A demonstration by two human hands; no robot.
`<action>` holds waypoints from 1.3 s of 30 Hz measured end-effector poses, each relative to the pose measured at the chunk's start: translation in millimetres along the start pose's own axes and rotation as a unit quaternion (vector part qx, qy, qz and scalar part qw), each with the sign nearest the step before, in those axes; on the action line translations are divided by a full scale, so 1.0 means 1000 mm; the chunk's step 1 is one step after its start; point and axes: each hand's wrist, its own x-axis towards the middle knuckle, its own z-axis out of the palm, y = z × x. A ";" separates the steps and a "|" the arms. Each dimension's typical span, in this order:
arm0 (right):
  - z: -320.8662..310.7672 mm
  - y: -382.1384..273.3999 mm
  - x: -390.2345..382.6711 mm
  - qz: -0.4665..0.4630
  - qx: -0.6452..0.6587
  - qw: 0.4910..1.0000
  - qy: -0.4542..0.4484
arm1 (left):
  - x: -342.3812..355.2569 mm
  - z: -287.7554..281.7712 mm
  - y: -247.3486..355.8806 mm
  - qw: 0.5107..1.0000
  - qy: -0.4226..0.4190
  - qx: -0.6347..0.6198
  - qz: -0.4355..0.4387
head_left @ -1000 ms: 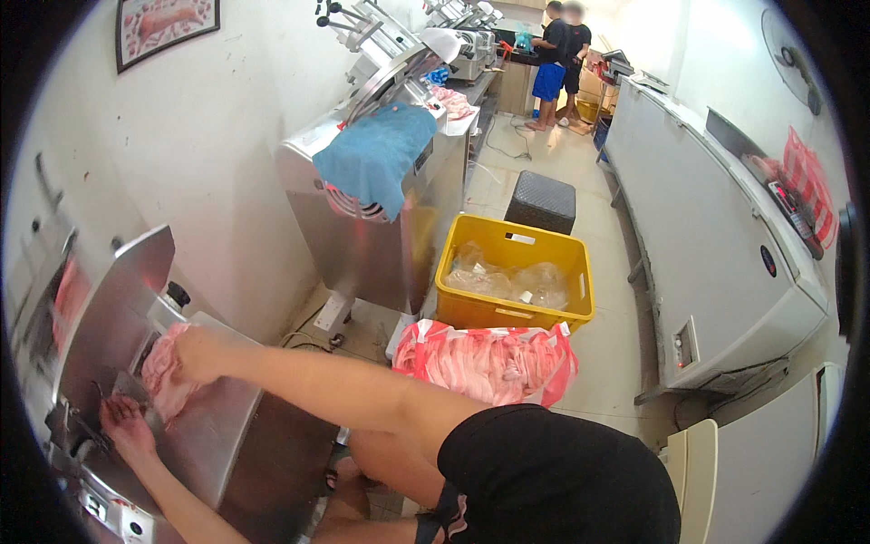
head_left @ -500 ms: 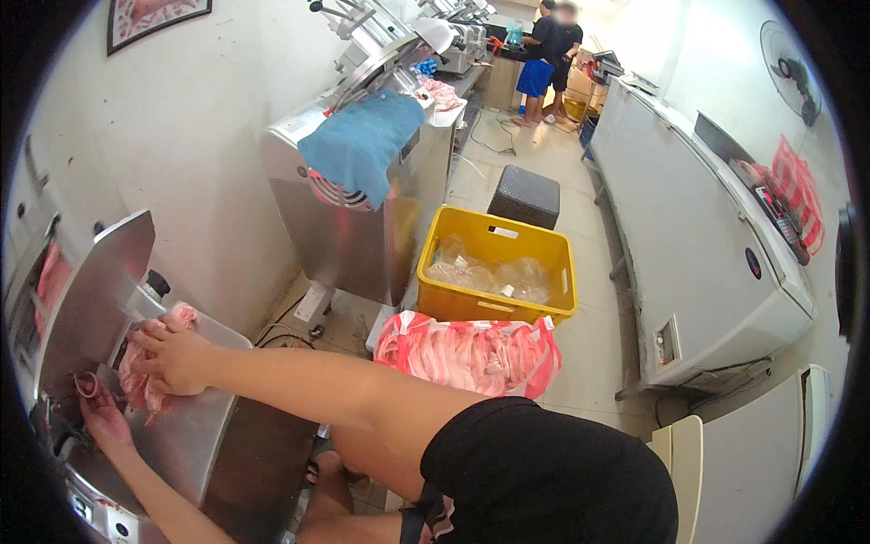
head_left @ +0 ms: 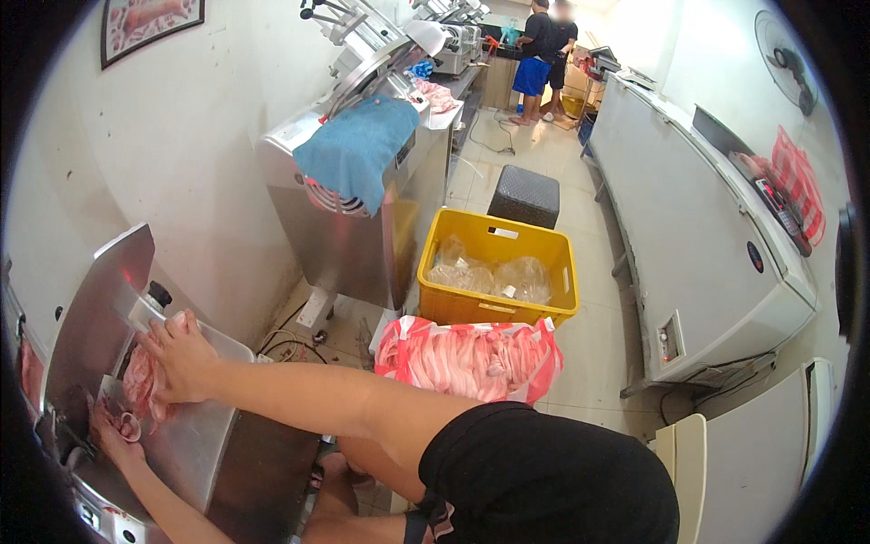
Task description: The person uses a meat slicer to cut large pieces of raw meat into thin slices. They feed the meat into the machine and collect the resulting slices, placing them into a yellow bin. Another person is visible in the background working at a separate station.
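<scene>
- Head view, step in hand: both hands work a pile of pink, wet-looking raw meat slices (head_left: 140, 385) lying on the flat stainless steel tray of the meat slicer (head_left: 195, 435), lower left of frame.
- Right hand (head_left: 186, 358): spread flat, palm down, pressed on top of the meat pile, fingers pointing at the tall tilted steel guard plate (head_left: 91, 317).
- Left hand (head_left: 113, 435): lower down, fingers curled at the near edge of the pile, seemingly pinching a small curled slice. The fisheye rim blurs this, so the exact grip is uncertain.
- Judgement: looks like gathering cut slices off the tray. The next move calls for scooping under the limp stack with both hands, keeping it together and staying clear of the blade side.
- Materials: the meat is soft, floppy, slick and thin-layered, so it will sag and slip. The tray and guard are smooth brushed metal, hard-edged, with little friction.
- Head view, surroundings: a red-and-white plastic bag full of pink meat slices (head_left: 471, 358) sits on the pale tiled floor (head_left: 598, 344) just beside the person's knee.
- A yellow rectangular plastic crate (head_left: 498, 272) behind it holds clear crumpled plastic bags.
- A dark, textured square stool (head_left: 526, 195) stands past the crate.
- A second steel slicer stand with a blue cloth draped over it (head_left: 358, 150) is against the white wall.
- A long white chest freezer (head_left: 707, 236) runs along the right.
- Two other people (head_left: 544, 54) stand far back, well apart from this work.
</scene>
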 end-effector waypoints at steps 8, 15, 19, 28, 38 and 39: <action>0.001 0.001 -0.002 -0.025 -0.013 1.000 -0.009 | 0.018 -0.018 -0.014 0.999 0.032 -0.037 0.017; 0.004 0.001 -0.002 -0.027 0.006 1.000 -0.012 | -0.001 -0.010 -0.004 0.996 0.076 -0.032 -0.029; 0.003 0.000 0.005 -0.040 0.015 0.999 0.008 | 0.049 -0.054 -0.041 0.983 0.015 -0.181 0.003; -0.002 -0.001 -0.003 -0.036 0.012 0.999 0.020 | 0.083 -0.061 -0.056 0.981 -0.033 -0.185 0.043; 0.030 -0.056 0.026 -0.319 0.078 0.939 0.102 | 0.033 -0.028 -0.021 0.978 -0.133 -0.131 -0.097; 0.036 -0.055 0.027 -0.348 0.035 0.933 0.085 | 0.005 0.005 -0.007 0.974 -0.108 -0.164 -0.108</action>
